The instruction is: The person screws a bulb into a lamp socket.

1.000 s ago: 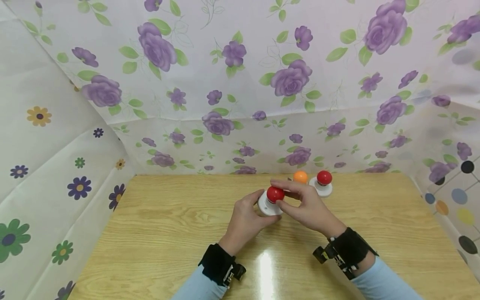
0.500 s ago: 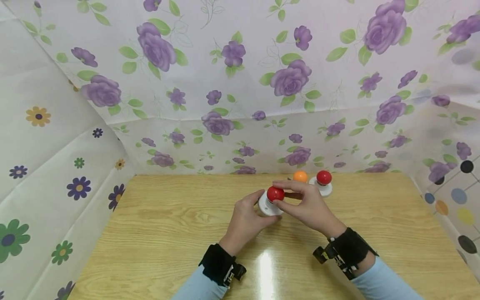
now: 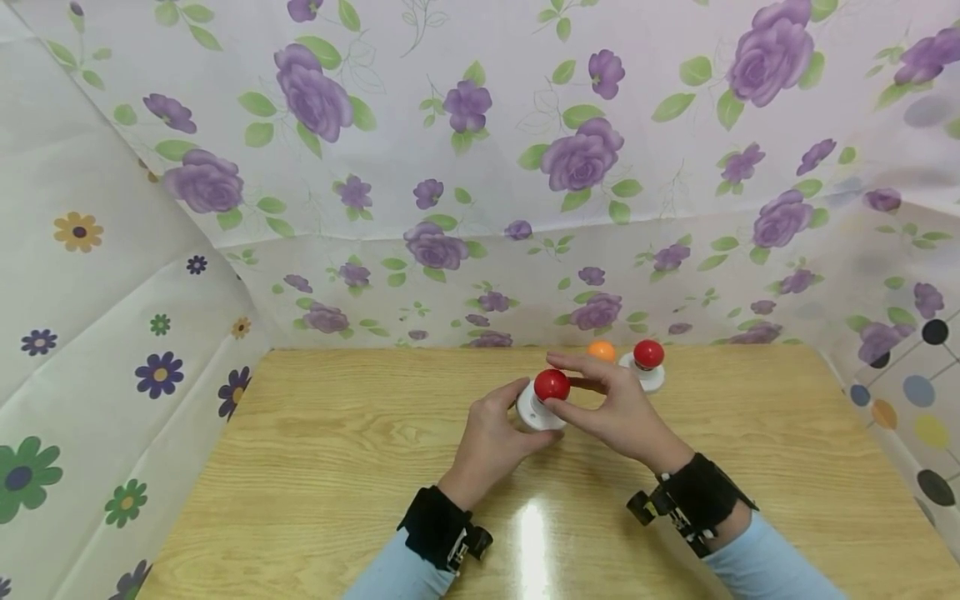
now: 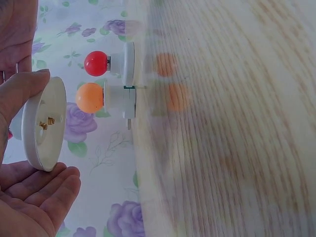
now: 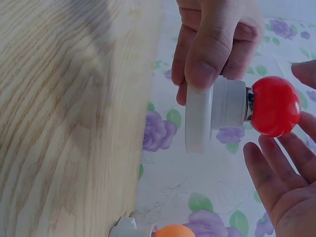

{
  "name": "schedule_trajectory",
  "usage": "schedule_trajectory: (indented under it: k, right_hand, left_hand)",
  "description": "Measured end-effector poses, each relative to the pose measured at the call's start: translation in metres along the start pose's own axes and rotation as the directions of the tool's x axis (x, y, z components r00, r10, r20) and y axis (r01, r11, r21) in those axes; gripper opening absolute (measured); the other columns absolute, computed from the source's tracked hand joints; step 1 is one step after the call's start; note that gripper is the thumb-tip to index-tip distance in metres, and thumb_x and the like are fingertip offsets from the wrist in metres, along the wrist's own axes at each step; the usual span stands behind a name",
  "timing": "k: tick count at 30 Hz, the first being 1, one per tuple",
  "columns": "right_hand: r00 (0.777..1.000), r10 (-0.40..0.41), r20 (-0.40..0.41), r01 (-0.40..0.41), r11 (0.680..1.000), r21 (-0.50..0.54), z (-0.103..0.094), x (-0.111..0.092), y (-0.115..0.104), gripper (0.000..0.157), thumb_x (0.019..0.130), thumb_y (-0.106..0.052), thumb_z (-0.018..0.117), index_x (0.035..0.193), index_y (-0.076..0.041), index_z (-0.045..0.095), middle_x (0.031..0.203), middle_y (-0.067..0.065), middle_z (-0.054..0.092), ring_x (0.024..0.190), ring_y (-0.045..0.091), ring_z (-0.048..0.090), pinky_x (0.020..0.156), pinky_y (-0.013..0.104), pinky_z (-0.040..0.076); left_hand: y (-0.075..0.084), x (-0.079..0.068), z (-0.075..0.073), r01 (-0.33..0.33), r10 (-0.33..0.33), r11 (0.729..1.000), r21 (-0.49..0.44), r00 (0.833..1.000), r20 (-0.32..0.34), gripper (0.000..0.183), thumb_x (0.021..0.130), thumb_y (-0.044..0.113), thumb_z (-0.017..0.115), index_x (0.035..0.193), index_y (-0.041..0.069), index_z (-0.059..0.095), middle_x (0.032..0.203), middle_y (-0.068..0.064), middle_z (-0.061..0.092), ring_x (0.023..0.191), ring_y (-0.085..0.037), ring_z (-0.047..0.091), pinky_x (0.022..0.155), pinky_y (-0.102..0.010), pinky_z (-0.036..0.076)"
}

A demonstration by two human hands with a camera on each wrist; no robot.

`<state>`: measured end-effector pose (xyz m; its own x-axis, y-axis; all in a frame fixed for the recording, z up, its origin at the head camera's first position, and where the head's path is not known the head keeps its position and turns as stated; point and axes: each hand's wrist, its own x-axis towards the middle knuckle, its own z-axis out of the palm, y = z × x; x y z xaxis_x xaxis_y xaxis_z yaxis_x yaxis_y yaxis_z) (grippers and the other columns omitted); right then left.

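Note:
My left hand grips a round white lamp holder by its rim, fingers on the far side and thumb on the near side. The holder is raised above the table, and two brass terminals show on its underside in the left wrist view. A red light bulb sits in the socket, with some of its metal collar exposed. Around the bulb, my right hand spreads its fingers and thumb loosely. In the right wrist view, the thumb tip stands slightly off the bulb while fingers lie close beneath it.
Behind my right hand, an orange bulb stands in a white holder at the table's back edge. Beside it, another red bulb stands in its own holder. A flowered cloth rises behind the wooden table.
My right index finger has lifted off the top of the bulb, and the thumb tip has shifted slightly left along its near side. The left hand and holder have stayed in place.

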<state>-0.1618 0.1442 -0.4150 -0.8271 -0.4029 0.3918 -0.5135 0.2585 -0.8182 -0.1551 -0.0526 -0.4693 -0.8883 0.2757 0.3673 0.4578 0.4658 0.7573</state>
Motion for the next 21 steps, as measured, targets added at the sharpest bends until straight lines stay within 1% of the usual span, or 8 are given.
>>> schedule_trajectory:
  k: [3, 8, 14, 16, 21]
  right_hand:
    - [1.0, -0.017, 0.008, 0.017, 1.0, 0.0, -0.0011, 0.0002, 0.0085, 0.049, 0.082, -0.025, 0.071, 0.129, -0.025, 0.055, 0.131, -0.006, 0.051, 0.117, 0.014, 0.047, 0.09, 0.039, 0.043]
    - [0.999, -0.016, 0.046, 0.015, 0.999, 0.042, -0.002, -0.0007, 0.0112, 0.044, 0.085, -0.02, 0.068, 0.127, -0.025, 0.057, 0.132, -0.004, 0.051, 0.117, 0.015, 0.048, 0.09, 0.038, 0.043]
    - [0.998, -0.001, 0.062, -0.003, 0.998, 0.058, -0.0017, -0.0016, 0.0096, 0.041, 0.087, -0.019, 0.066, 0.126, -0.022, 0.058, 0.13, 0.002, 0.053, 0.114, 0.015, 0.051, 0.089, 0.043, 0.044]
    - [0.998, 0.001, 0.062, -0.004, 0.998, 0.058, -0.0016, -0.0014, 0.0098, 0.04, 0.087, -0.02, 0.066, 0.126, -0.019, 0.058, 0.129, 0.001, 0.054, 0.113, 0.015, 0.052, 0.089, 0.043, 0.044]
    - [0.999, 0.018, 0.051, -0.021, 0.999, 0.042, -0.0016, -0.0009, 0.0066, 0.04, 0.085, -0.019, 0.068, 0.125, -0.017, 0.059, 0.125, -0.006, 0.055, 0.111, 0.013, 0.053, 0.087, 0.036, 0.045]
  left_hand:
    - [0.0, 0.0003, 0.0, 0.007, -0.007, 1.0, 0.003, 1.0, 0.002, 0.064, 0.07, 0.042, 0.078, 0.126, 0.025, 0.053, 0.119, 0.015, 0.055, 0.11, -0.002, 0.049, 0.09, -0.027, 0.042]
    - [0.0007, 0.0, 0.0, 0.019, -0.019, 1.0, 0.0, 1.0, 0.007, 0.063, 0.071, 0.044, 0.078, 0.126, 0.025, 0.053, 0.119, 0.015, 0.055, 0.11, -0.002, 0.049, 0.09, -0.027, 0.041]
    - [0.0016, -0.0001, -0.0006, 0.013, -0.013, 1.0, 0.003, 1.0, 0.008, 0.062, 0.071, 0.044, 0.077, 0.126, 0.026, 0.053, 0.118, 0.016, 0.055, 0.109, -0.001, 0.049, 0.089, -0.026, 0.042]
    - [0.0018, 0.0, -0.001, 0.017, -0.017, 1.0, 0.008, 1.0, 0.008, 0.061, 0.071, 0.044, 0.077, 0.125, 0.026, 0.053, 0.118, 0.016, 0.054, 0.109, 0.0, 0.049, 0.089, -0.025, 0.042]
    - [0.0013, -0.0002, -0.0007, 0.017, -0.017, 1.0, 0.01, 1.0, 0.009, 0.062, 0.071, 0.044, 0.077, 0.125, 0.027, 0.053, 0.118, 0.017, 0.054, 0.109, 0.0, 0.049, 0.088, -0.025, 0.042]
